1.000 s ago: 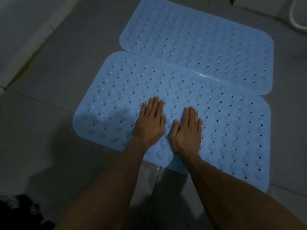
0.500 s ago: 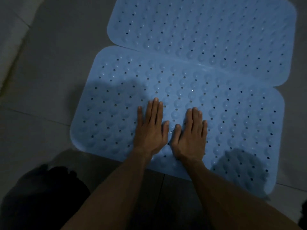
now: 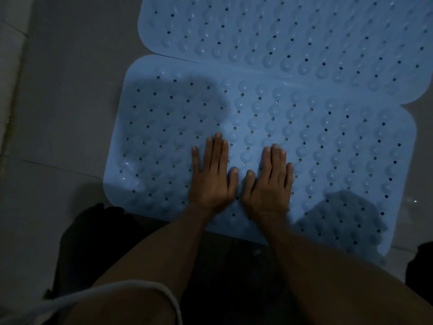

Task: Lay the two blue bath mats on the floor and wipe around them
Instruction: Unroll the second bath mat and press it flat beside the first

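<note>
I see my left hand and right hand lying flat, fingers straight, side by side on the near blue mat; the far blue mat touches it.

We're in a home bathroom, dimly lit. Evidence: grey floor tiles with grout lines, and two blue perforated bath mats with suction bumps lying flat on them, edges touching.
</note>
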Available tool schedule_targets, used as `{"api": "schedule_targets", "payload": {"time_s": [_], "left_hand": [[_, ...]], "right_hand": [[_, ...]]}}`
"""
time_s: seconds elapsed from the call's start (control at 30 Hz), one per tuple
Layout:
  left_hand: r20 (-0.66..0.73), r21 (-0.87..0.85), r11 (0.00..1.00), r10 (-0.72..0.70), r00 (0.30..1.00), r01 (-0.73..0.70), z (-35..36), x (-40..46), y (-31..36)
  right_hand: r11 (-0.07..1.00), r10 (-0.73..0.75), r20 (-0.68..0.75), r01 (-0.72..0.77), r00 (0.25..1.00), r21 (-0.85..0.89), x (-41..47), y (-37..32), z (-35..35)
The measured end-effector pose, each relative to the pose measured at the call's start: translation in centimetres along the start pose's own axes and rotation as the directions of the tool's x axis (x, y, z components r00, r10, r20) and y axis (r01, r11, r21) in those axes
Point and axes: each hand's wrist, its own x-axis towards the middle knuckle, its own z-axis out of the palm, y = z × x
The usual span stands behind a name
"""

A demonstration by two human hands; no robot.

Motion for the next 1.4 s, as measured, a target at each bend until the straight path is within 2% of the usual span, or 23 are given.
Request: {"api": "schedule_targets", "payload": {"time_s": [0.13, 0.27, 0.8, 0.97, 1.03, 1.13, 1.2, 1.23, 1.3, 1.37, 1.4], "left_hand": [[0.023, 0.037, 0.999, -0.023, 0.999, 0.023, 0.2, 0.0, 0.2], [0.002, 0.052, 0.998, -0.027, 1.0, 0.027, 0.5, -0.2, 0.2], [-0.053, 0.052, 0.998, -0.016, 0.998, 0.019, 0.6, -0.1, 0.2], [-0.05, 0.054, 0.999, 0.003, 0.999, 0.0, 0.2, 0.1, 0.2], [-0.035, 0.066, 0.998, 0.001, 0.999, 0.001, 0.1, -0.1, 0.2], [-0.031, 0.062, 0.998, -0.001, 1.0, 0.003, -0.4, -0.1, 0.4], [0.036, 0.061, 0.998, -0.028, 0.999, 0.025, -0.6, -0.4, 0.7], [0.091, 0.06, 0.997, -0.048, 0.995, 0.043, -1.0, -0.3, 0.8], [0.253, 0.053, 0.997, -0.072, 0.965, 0.061, -3.2, -0.1, 1.0], [0.442, 0.099, 0.994, -0.086, 0.893, 0.047, -7.2, 0.9, 1.5], [0.5, 0.139, 0.989, -0.108, 0.859, 0.043, -9.8, 1.5, 1.9]], "right_hand": [[1.0, -0.004, -0.056, 0.004, 0.998, -0.004, -0.2, 0.0, 0.2], [1.0, 0.014, 0.064, -0.014, 0.998, 0.013, -0.1, 0.0, 0.2], [0.996, -0.013, 0.085, 0.006, 0.996, 0.087, 0.2, 0.8, 0.1], [0.989, -0.067, 0.015, 0.064, 0.998, 0.132, 0.1, 0.9, -0.2], [0.99, -0.071, 0.065, 0.063, 0.995, 0.127, 0.2, 0.9, -0.5], [0.994, -0.059, 0.217, 0.037, 0.974, 0.102, 0.7, 0.7, -1.3], [0.994, -0.073, 0.39, 0.036, 0.918, 0.101, 1.2, 0.7, -2.5], [0.995, -0.07, 0.526, 0.02, 0.847, 0.101, 2.0, 0.6, -3.4], [0.997, -0.06, 0.748, 0.0, 0.661, 0.08, 4.6, 0.8, -5.2], [0.993, -0.067, 0.875, -0.056, 0.479, 0.106, 8.1, 1.2, -8.9], [0.991, -0.076, 0.89, -0.063, 0.449, 0.117, 9.5, 1.5, -11.1]]}}
